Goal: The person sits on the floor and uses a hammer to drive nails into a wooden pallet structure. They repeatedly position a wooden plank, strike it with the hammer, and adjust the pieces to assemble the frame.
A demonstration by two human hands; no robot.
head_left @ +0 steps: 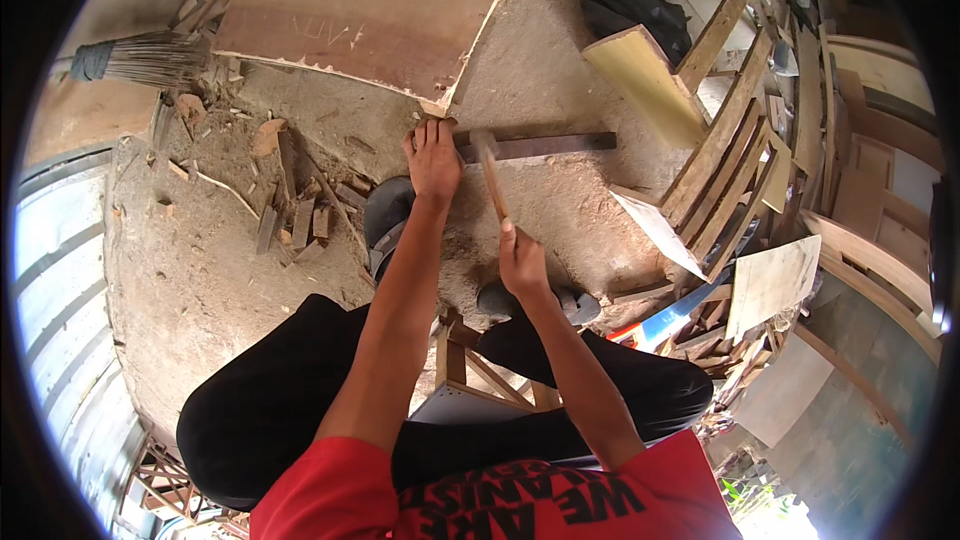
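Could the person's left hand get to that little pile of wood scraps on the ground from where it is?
Probably yes. The left hand rests on the dark wooden strip, and the wood scraps lie to its left on bare dirt, with nothing standing between; it would have to let go of the strip.

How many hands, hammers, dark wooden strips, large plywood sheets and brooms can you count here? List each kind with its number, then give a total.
Hands: 2, left hand and right hand
Hammers: 1, hammer
Dark wooden strips: 1, strip
Large plywood sheets: 1, sheet
Brooms: 1, broom
Total: 6
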